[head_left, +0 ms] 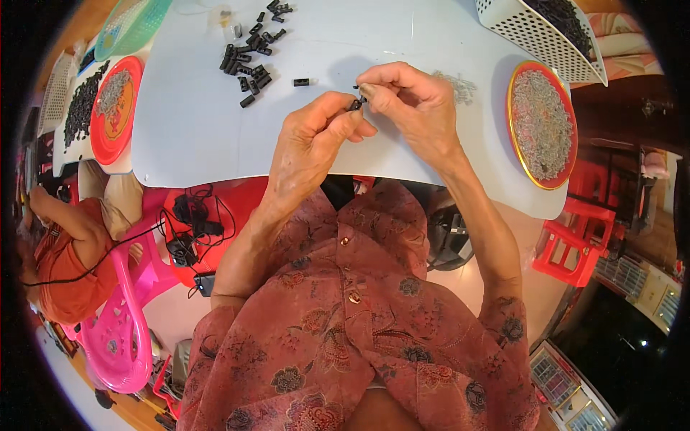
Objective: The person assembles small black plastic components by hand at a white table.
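Over the near part of the pale table, my left hand [316, 136] pinches a small black cylindrical piece [355, 105] between thumb and fingers. My right hand [411, 99] meets it from the right, thumb and forefinger closed at the piece's upper end. What the right fingertips grip is too small and covered to make out. One black piece with a clear end [302, 82] lies alone just beyond my left hand. Farther left is a loose pile of similar black pieces [244, 63]. Beyond my right hand are scattered small clear or silvery bits [456, 86].
A red gold-rimmed plate [511, 118] of small metallic-looking bits stands on the right, below a white perforated basket [532, 43] of black pieces. At left, another person [72, 258] sits by a side table with a red plate [100, 147]. A red stool [568, 244] stands right.
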Available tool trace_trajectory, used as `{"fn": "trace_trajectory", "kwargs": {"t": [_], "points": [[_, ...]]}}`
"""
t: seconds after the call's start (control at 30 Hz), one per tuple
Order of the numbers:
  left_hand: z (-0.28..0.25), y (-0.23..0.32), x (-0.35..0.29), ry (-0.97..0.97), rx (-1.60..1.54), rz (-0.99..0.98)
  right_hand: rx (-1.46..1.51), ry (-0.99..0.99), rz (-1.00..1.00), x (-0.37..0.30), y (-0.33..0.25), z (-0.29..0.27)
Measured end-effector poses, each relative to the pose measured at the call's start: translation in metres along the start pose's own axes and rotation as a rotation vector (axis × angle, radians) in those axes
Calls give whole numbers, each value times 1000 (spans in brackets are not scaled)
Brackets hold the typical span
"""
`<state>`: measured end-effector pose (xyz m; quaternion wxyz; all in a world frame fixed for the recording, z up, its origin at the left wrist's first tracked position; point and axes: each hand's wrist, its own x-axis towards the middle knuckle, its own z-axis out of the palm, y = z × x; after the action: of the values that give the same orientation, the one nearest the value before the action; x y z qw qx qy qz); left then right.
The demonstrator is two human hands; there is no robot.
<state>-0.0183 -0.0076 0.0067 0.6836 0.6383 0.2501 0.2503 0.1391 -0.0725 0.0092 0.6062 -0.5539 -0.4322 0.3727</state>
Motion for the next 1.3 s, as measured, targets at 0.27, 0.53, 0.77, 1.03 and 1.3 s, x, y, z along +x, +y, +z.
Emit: {"fn": "trace_trajectory", "kwargs": {"t": [0.27, 0.53, 0.77, 1.03, 1.3], "points": [[1, -2, 2, 8, 41, -2, 96, 14, -45, -6, 2, 2], [4, 0, 2, 18, 72, 22, 91, 100, -80, -10, 9, 6], [7, -5, 1, 66, 80, 29, 77, 144, -116, -11, 13, 7], [8, -3, 2, 90, 80, 44, 98, 179, -154, -12, 13, 11], [-4, -8, 5, -38, -17, 20, 57, 165, -138, -13, 9, 10]]}}
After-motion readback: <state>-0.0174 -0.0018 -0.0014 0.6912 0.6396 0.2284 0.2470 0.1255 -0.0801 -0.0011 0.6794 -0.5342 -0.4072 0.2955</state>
